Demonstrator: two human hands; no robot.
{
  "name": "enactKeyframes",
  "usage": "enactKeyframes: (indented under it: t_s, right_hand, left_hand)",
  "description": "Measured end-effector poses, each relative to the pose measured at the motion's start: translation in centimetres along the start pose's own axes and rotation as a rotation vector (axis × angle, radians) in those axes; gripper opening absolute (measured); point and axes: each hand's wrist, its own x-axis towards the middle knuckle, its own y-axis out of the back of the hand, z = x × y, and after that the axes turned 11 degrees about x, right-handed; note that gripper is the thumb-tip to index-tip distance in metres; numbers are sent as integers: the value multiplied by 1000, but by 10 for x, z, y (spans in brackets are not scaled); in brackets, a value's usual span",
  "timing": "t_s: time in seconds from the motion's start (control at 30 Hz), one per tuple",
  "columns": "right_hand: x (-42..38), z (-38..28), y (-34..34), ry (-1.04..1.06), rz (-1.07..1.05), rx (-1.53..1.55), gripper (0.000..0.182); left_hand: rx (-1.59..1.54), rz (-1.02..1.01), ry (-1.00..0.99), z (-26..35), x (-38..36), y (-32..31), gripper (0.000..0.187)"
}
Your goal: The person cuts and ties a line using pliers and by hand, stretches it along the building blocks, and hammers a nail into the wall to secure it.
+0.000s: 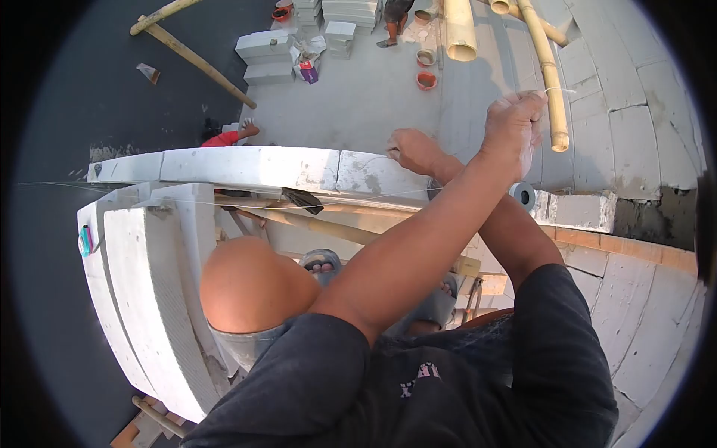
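Observation:
My forearms are crossed over a row of white blocks (246,164). My left hand (515,131) is at the upper right, its fingers pinched on a thin white string (562,90) whose short end sticks out beside a bamboo pole (553,82). My right hand (418,153) is closed just over the top edge of the block row; what its fingers hold, if anything, is hidden. Beside my right forearm is a grey ring-shaped object (525,196). A thin line (358,198) runs along the near side of the blocks.
White blocks (149,299) stand at my left, with a teal-and-pink item (85,240) on one. Below are bamboo poles (321,224). A co-worker's red sleeve (221,140) and hand show beyond the wall. Farther off are block stacks (265,48), buckets (426,81) and another person's leg (392,31).

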Motion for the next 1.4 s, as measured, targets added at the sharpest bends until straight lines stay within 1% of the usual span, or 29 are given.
enactKeyframes:
  t_s: [0.03, 0.1, 0.23, 0.27, 0.3, 0.37, 0.4, 0.43, 0.47, 0.53, 0.6, 0.67, 0.7, 0.77, 0.8, 0.83, 0.87, 0.9, 0.97, 1.0, 1.07, 1.1, 1.17, 1.2, 1.27, 1.4]
  right_hand:
    - [5, -1, -15, 0, -3, -2, 13]
    - [9, -5, -39, 75, 89, 0, 13]
    - [9, -8, -58, 123, 173, -16, 11]
    - [10, -8, -62, 182, 196, -93, 10]
    - [10, -6, -61, 237, 225, -180, 9]
    - [-1, -24, -52, 222, 267, -236, 7]
    - [-3, -28, -44, 228, 279, -261, 6]
    - [-2, -23, -31, 216, 300, -281, 6]
    - [2, -18, -17, -37, 249, -30, 6]
    - [4, -6, 20, -288, 214, 218, 8]
    - [-21, 12, 86, 50, 340, 495, 11]
    - [-45, -8, 151, 81, 398, 399, 11]
    - [-61, -36, 187, -68, 392, 167, 12]
    - [-105, -79, 228, -106, 412, 148, 11]
    - [-120, -100, 242, -115, 424, 136, 11]
    - [-135, -122, 251, -149, 458, 22, 9]
    - [-148, -133, 252, -185, 493, -88, 7]
    - [-157, -137, 249, -193, 507, -94, 7]
    - [-173, -141, 243, 2, 690, -222, 5]
    - [-180, -142, 237, -10, 703, -225, 5]
    - [-186, -143, 225, 47, 758, -327, 10]
    - [-189, -144, 221, 33, 769, -320, 10]
    - [-193, -148, 220, 0, 698, -378, 12]
    - [-194, -147, 220, -6, 704, -378, 12]
    - [-196, -142, 219, -26, 677, -411, 13]
    - [-197, -136, 218, -26, 698, -440, 13]
  left_hand:
    - [-23, -6, -10, 5, -1, 5, 11]
    - [-49, -13, -24, 14, -5, 15, 12]
    - [-7, -21, -11, 30, -9, 30, 12]
    - [16, -15, -3, 32, -10, 32, 13]
    - [19, -50, 10, 33, -10, 33, 13]
    - [-7, 24, -33, 31, -7, 35, 11]
    - [-4, -11, -20, 32, -6, 36, 11]
    - [28, 21, -11, 34, -7, 38, 11]
    - [60, 57, -6, 37, -7, 39, 11]
    - [80, 55, -28, 41, -5, 40, 11]
    - [102, 58, -48, 49, 1, 44, 11]
    - [221, 83, -119, 58, 9, 53, 11]
    - [221, 68, -108, 62, 11, 55, 11]
    - [351, 147, -192, 68, 14, 56, 11]
    - [346, 130, -187, 71, 14, 53, 11]
    - [392, 84, -110, 72, 13, 49, 11]
    - [441, 38, -33, 69, 11, 46, 11]
    - [443, 21, -26, 65, 9, 41, 11]
    - [382, -45, 36, 55, 6, 33, 11]
    - [386, -58, 49, 51, 6, 30, 11]
    - [441, -105, 75, 49, 4, 27, 11]
    - [449, -109, 91, 48, 2, 27, 11]
    - [461, -192, 152, 49, 4, 26, 10]
    - [465, -197, 158, 49, 4, 25, 10]
    - [490, -242, 254, 48, 2, 26, 9]
    - [526, -192, 252, 47, 3, 27, 9]
